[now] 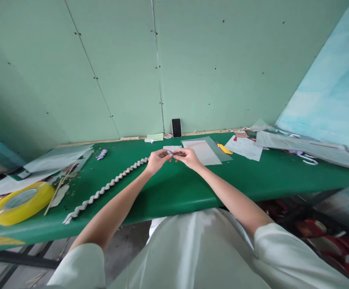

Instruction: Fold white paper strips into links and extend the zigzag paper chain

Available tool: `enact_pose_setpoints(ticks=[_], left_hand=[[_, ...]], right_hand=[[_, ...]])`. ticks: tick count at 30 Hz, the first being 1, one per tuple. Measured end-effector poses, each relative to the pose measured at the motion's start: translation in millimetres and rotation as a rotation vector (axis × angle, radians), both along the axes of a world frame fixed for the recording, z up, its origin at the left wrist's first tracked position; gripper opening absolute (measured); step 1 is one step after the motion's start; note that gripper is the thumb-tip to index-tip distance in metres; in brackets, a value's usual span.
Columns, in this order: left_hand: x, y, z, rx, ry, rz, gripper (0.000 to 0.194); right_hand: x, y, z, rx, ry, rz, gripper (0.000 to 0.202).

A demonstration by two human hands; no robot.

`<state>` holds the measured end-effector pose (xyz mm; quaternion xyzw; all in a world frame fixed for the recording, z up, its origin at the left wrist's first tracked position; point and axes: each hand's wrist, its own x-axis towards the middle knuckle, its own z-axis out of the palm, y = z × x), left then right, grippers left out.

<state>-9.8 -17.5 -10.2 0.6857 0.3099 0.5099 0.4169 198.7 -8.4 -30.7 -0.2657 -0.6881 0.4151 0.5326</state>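
Note:
Over the middle of the green table, my left hand (158, 160) and my right hand (189, 156) meet at the fingertips. Both pinch a small greyish piece (170, 152) that looks like folded paper; the fingers cover much of it. A zigzag folded paper chain (105, 188) lies slantwise on the table, its far end reaching my left hand. Whether the chain joins the pinched piece is hidden. Just behind my fingers lies a small white paper (172, 148). To the right of my right hand, a stack of white sheets (204, 151) rests on the table.
A black-screened phone (176, 128) leans on the wall. Right of the sheets are a yellow cutter (224, 149) and loose papers (244, 147). At left lie a roll of yellow tape (19, 204), thin sticks (60, 186) and a small purple item (101, 154).

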Motion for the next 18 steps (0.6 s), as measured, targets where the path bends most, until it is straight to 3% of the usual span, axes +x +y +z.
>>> enact_pose_setpoints(ticks=[18], left_hand=[[-1.7, -2.7, 2.4, 0.03, 0.084, 0.044, 0.034]], right_hand=[[-1.3, -3.3, -0.9, 0.024, -0.039, -0.029, 0.036]])
